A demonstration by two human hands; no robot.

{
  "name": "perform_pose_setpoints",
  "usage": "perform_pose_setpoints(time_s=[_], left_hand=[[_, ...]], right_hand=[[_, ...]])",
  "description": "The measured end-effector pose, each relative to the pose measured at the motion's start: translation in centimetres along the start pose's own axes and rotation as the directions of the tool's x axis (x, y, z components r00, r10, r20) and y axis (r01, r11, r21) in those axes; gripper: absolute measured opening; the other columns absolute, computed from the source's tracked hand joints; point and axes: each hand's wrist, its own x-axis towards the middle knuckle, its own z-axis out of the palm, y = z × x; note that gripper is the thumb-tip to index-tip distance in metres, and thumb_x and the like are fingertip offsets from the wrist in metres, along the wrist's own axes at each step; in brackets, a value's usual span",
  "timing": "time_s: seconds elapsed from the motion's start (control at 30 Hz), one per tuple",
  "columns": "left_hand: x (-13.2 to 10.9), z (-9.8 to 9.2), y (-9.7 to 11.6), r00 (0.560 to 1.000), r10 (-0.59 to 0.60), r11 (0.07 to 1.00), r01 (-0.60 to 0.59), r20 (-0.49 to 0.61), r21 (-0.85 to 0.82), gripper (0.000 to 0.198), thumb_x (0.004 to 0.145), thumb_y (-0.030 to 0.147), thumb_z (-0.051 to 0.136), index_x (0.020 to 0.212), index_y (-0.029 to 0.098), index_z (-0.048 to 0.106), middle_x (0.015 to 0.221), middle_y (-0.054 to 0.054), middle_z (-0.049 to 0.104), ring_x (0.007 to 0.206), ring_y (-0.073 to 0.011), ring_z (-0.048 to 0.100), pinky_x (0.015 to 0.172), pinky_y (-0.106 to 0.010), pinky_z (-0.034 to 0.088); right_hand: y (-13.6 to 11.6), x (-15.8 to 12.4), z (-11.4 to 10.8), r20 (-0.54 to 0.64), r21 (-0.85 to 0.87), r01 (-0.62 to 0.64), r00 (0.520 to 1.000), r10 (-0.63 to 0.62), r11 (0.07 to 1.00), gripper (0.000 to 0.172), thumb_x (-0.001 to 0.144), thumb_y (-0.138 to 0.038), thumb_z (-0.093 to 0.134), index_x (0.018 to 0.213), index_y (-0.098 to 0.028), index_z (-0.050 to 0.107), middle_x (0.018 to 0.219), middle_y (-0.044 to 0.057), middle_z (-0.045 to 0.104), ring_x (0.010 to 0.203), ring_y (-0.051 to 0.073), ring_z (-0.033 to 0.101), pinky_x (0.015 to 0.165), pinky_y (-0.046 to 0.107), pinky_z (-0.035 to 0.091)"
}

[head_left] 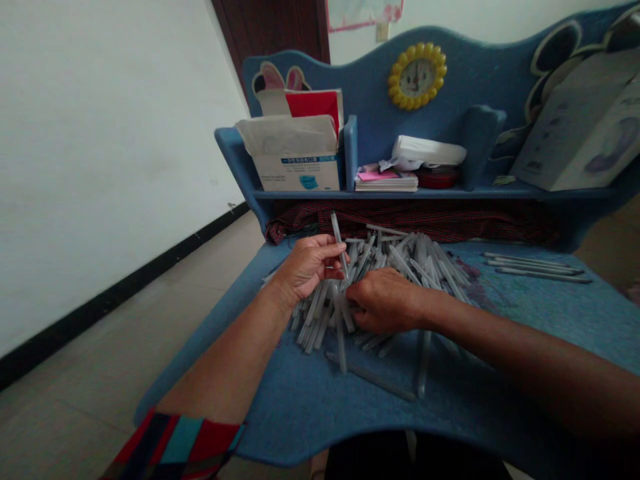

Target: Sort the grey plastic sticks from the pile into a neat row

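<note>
My left hand (316,265) pinches a clear pen barrel (338,235) between thumb and fingers, its upper end tilted a little left. Just to the right, my right hand (383,300) is closed low over the heap, knuckles up. Its fingertips are hidden, so what they grip cannot be made out. Both hands are at a large pile of clear and greyish pen barrels (425,257) on the blue desk (300,400). A few loose barrels, one of them dark (373,379), lie in front of the pile.
Several pens (537,267) lie apart at the right. Behind the pile, a dark red checked cloth (450,220) is tucked under the shelf (440,195). The shelf holds a mask box (300,172), papers (387,181) and a large white box (575,127). A yellow clock (417,77) hangs above.
</note>
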Motion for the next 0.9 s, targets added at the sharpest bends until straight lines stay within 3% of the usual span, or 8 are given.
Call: perform_pose_setpoints(time_s=[0.23,0.4,0.47,0.57,0.73,0.9], left_hand=[[0.2,0.2,-0.4,1.000,0.004,1.000,-0.004,-0.025,-0.012,0.010,0.070,0.014,0.068,0.072,0.010,0.059,0.066,-0.005,0.063,0.046,-0.0082,0.052,0.047,-0.027,0.055],[0.1,0.6,-0.5,0.997,0.025,0.999,-0.027,-0.068,-0.024,0.009,0.071,0.014,0.066,0.072,0.009,0.059,0.068,-0.006,0.064,0.048,-0.0086,0.053,0.048,-0.028,0.055],[0.1,0.9,-0.7,0.994,0.032,0.999,-0.036,-0.103,-0.038,0.009,0.072,0.014,0.065,0.072,0.010,0.058,0.067,-0.005,0.064,0.048,-0.0088,0.054,0.048,-0.028,0.055],[0.0,1.3,-0.9,0.991,0.046,0.997,-0.053,-0.124,-0.058,0.009,0.072,0.014,0.066,0.073,0.010,0.058,0.067,-0.004,0.064,0.049,-0.0092,0.055,0.047,-0.026,0.055],[-0.4,1.9,-0.7,0.990,0.059,0.993,-0.072,-0.127,-0.094,0.011,0.071,0.015,0.067,0.075,0.011,0.058,0.070,-0.005,0.065,0.051,-0.0101,0.057,0.046,-0.024,0.054],[-0.6,2.3,-0.3,0.985,0.066,0.989,-0.085,-0.157,-0.120,0.007,0.073,0.012,0.064,0.075,0.011,0.058,0.069,-0.005,0.065,0.051,-0.0103,0.058,0.045,-0.022,0.053]], right_hand=[[0.3,-1.1,-1.2,0.016,-0.077,-0.032,0.999,0.033,0.997,0.025,0.076,-0.023,0.048,0.087,-0.011,0.067,0.078,0.016,0.070,0.074,0.027,0.067,0.063,0.034,0.048],[1.5,-2.1,-1.4,-0.043,-0.083,-0.117,0.993,0.114,0.990,0.023,0.075,-0.023,0.048,0.086,-0.014,0.066,0.073,0.013,0.069,0.070,0.024,0.065,0.058,0.029,0.042],[2.2,-2.6,-1.1,-0.083,-0.023,-0.153,0.985,0.151,0.988,0.019,0.073,-0.021,0.049,0.081,-0.016,0.065,0.069,0.009,0.067,0.065,0.020,0.062,0.055,0.026,0.038],[3.2,-3.3,-0.4,-0.167,0.200,-0.191,0.960,0.225,0.961,0.010,0.071,-0.019,0.051,0.071,-0.017,0.061,0.061,0.002,0.062,0.056,0.012,0.054,0.052,0.022,0.033],[4.1,-3.3,1.8,-0.235,0.590,-0.173,0.898,0.373,0.788,0.007,0.073,-0.021,0.055,0.069,-0.016,0.058,0.057,-0.002,0.055,0.052,0.009,0.047,0.050,0.020,0.032],[4.4,-2.4,3.8,-0.175,0.837,-0.122,0.864,0.472,0.534,0.011,0.074,-0.028,0.057,0.074,-0.016,0.056,0.058,-0.002,0.059,0.051,0.010,0.052,0.047,0.020,0.036]])
